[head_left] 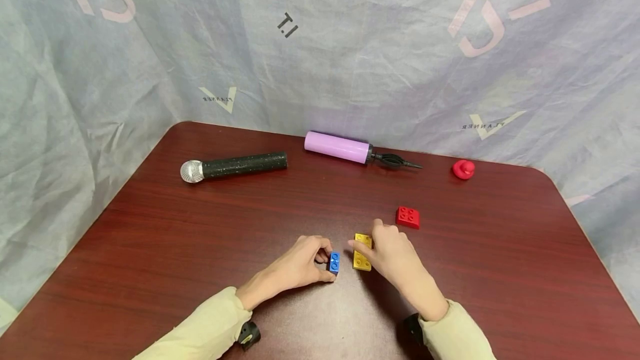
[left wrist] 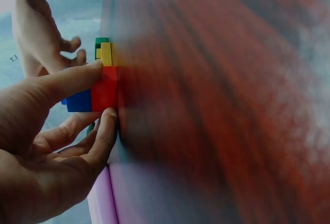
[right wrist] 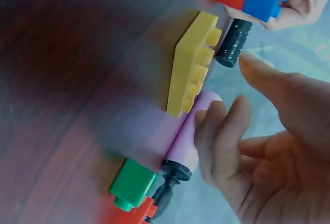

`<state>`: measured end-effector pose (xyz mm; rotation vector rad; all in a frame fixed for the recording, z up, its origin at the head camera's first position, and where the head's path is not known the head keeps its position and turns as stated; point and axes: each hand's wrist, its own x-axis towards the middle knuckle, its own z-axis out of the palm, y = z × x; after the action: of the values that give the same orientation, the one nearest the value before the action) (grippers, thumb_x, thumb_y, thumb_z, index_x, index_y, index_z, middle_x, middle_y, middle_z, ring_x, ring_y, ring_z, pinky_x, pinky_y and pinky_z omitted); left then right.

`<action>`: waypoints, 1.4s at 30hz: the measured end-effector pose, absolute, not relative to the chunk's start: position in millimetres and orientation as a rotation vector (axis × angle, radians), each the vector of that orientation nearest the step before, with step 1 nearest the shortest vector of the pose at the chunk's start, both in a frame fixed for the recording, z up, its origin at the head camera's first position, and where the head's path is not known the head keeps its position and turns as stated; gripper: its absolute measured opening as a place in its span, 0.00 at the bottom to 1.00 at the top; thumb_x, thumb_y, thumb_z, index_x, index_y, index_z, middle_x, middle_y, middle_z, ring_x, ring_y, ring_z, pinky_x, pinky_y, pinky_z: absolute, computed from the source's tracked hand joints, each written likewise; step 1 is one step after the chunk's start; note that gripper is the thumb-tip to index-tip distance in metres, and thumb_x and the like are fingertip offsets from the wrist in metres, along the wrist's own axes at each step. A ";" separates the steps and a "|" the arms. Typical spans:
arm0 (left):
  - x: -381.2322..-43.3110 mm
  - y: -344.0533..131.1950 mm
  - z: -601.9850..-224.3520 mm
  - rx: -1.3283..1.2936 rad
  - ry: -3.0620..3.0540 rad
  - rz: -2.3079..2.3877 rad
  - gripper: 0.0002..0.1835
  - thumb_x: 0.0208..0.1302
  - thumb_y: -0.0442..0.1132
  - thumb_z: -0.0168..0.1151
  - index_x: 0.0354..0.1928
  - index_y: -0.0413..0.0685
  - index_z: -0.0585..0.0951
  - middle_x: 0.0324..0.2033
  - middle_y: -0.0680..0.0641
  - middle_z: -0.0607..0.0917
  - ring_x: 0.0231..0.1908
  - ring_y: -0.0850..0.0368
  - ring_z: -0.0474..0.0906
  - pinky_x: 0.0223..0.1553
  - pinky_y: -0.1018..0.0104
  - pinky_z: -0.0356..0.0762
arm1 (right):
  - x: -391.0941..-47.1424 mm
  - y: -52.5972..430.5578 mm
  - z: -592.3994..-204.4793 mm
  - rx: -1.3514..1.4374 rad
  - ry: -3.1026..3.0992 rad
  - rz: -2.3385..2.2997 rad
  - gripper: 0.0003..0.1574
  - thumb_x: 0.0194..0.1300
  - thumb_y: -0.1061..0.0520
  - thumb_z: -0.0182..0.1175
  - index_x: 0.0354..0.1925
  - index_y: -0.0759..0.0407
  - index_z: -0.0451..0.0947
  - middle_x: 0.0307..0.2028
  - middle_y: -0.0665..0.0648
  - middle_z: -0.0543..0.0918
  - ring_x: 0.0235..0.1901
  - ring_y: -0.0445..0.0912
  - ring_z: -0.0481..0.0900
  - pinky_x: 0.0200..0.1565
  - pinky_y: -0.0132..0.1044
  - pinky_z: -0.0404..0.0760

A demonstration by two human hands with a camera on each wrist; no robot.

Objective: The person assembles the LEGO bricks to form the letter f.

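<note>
My left hand [head_left: 302,263] pinches a two-brick stack between thumb and fingers, close over the table. The blue toy brick [head_left: 334,263] is on top; the red brick [left wrist: 105,91] under it shows in the wrist views. A long yellow brick [head_left: 361,261], studs up, lies just right of the stack. Over its right side hovers my right hand [head_left: 397,254], thumb and fingers apart and holding nothing. A green brick [right wrist: 133,183], hidden by that hand in the head view, lies beyond the yellow one near another red brick [head_left: 408,218].
At the back left of the brown table [head_left: 150,226] lies a black microphone [head_left: 242,166] with a silver head. A purple hand pump [head_left: 337,146] with a black nozzle lies at the back middle. The red rubber duck [head_left: 463,169] sits at the back right, before a grey cloth [head_left: 350,43].
</note>
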<state>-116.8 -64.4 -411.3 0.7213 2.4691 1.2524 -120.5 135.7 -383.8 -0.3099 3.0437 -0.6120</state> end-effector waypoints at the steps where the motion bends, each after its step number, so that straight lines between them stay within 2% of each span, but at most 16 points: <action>1: -116.9 -64.4 -411.5 0.721 2.472 1.248 0.12 0.47 0.30 0.76 0.31 0.43 0.80 0.30 0.50 0.82 0.33 0.59 0.79 0.39 0.69 0.78 | -119.4 135.3 -384.2 -0.302 3.049 -0.555 0.29 0.57 0.42 0.70 0.26 0.63 0.69 0.16 0.54 0.70 0.13 0.47 0.72 0.18 0.36 0.71; 9: -117.3 -64.8 -413.3 0.729 2.481 1.247 0.12 0.47 0.31 0.77 0.30 0.44 0.80 0.30 0.51 0.82 0.32 0.60 0.78 0.38 0.70 0.77 | -119.0 131.1 -386.1 -0.187 2.922 -0.368 0.32 0.53 0.36 0.71 0.20 0.59 0.69 0.17 0.54 0.71 0.16 0.47 0.72 0.20 0.37 0.71; 21: -116.9 -66.7 -414.5 0.757 2.476 1.283 0.14 0.45 0.31 0.77 0.30 0.43 0.79 0.28 0.51 0.80 0.31 0.60 0.76 0.36 0.71 0.74 | -116.9 134.6 -381.5 -0.266 2.899 -0.333 0.24 0.51 0.46 0.73 0.24 0.56 0.69 0.18 0.52 0.71 0.19 0.48 0.71 0.21 0.41 0.68; 25: -118.4 -66.1 -415.7 0.764 2.472 1.288 0.14 0.45 0.31 0.77 0.30 0.43 0.79 0.28 0.51 0.81 0.31 0.59 0.76 0.36 0.71 0.75 | -119.4 140.0 -377.7 -0.299 2.880 -0.477 0.21 0.53 0.48 0.72 0.31 0.57 0.71 0.19 0.52 0.71 0.19 0.46 0.70 0.22 0.39 0.67; 27: -118.8 -65.7 -416.2 0.760 2.470 1.286 0.14 0.45 0.30 0.77 0.31 0.43 0.80 0.28 0.51 0.80 0.31 0.60 0.76 0.36 0.71 0.75 | -121.7 143.3 -375.6 -0.334 2.858 -0.581 0.20 0.54 0.49 0.72 0.34 0.56 0.72 0.22 0.51 0.76 0.20 0.45 0.71 0.23 0.38 0.68; 32: -119.1 -64.8 -416.6 0.743 2.471 1.283 0.14 0.45 0.30 0.77 0.31 0.44 0.80 0.28 0.52 0.81 0.31 0.60 0.76 0.36 0.71 0.75 | -127.7 152.4 -372.7 -0.511 2.733 -0.948 0.17 0.56 0.49 0.72 0.40 0.56 0.80 0.30 0.48 0.84 0.23 0.39 0.75 0.26 0.34 0.73; 35: -119.5 -64.4 -416.9 0.745 2.473 1.288 0.14 0.44 0.30 0.78 0.32 0.42 0.80 0.28 0.51 0.81 0.31 0.59 0.76 0.35 0.70 0.75 | -129.9 155.4 -371.9 -0.591 2.619 -1.124 0.17 0.56 0.50 0.72 0.41 0.57 0.82 0.29 0.48 0.84 0.25 0.39 0.78 0.29 0.32 0.76; 42: -119.8 -63.8 -416.0 0.681 2.428 1.298 0.21 0.45 0.30 0.78 0.44 0.37 0.81 0.34 0.47 0.83 0.32 0.60 0.77 0.33 0.72 0.76 | -129.2 152.1 -373.5 -0.598 2.414 -1.246 0.18 0.55 0.52 0.73 0.44 0.60 0.86 0.36 0.53 0.87 0.28 0.41 0.82 0.30 0.32 0.78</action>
<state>-119.8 -63.8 -416.0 0.6807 2.4278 1.2979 -129.2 152.1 -373.5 -0.5985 2.4143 -1.2461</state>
